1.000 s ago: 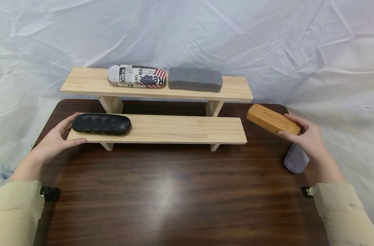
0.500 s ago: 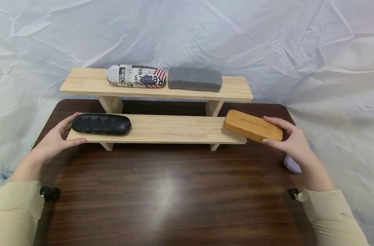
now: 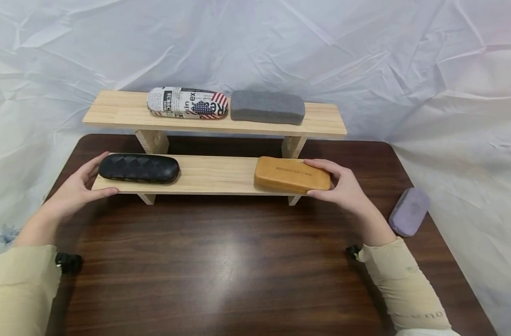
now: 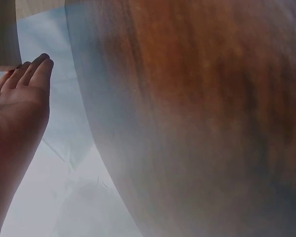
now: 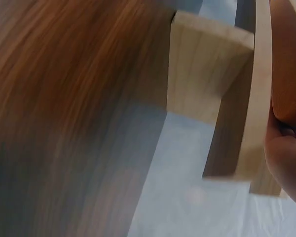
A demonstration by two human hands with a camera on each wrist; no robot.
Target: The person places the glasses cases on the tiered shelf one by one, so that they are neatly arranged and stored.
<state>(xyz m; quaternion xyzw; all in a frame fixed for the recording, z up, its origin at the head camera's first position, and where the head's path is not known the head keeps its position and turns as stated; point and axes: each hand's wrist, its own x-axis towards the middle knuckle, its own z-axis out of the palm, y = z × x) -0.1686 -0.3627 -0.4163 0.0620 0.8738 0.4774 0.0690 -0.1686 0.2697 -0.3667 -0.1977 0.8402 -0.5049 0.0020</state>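
A two-tier wooden shelf (image 3: 217, 175) stands on the table. My left hand (image 3: 72, 191) grips the left end of its lower board, thumb at the front edge and fingers at the back. Just beside those fingers, a black quilted glasses case (image 3: 138, 168) lies on that board. My right hand (image 3: 343, 186) holds a tan glasses case (image 3: 292, 174) by its right end, thumb in front and fingers behind. This case is at the lower board's right end; whether it bears fully on the wood cannot be told. The right wrist view shows the tan case (image 5: 291, 64) partly.
On the upper board lie a newsprint-and-flag patterned glasses case (image 3: 188, 103) and a grey one (image 3: 267, 107). A lavender case (image 3: 409, 211) lies near the right edge of the dark wood table (image 3: 221, 261). White sheeting (image 3: 255, 42) hangs behind.
The right hand has carried the tan case leftward from beyond the shelf onto the lower board's right part, turning it nearly parallel. The lavender case is now uncovered. The left hand stays put.
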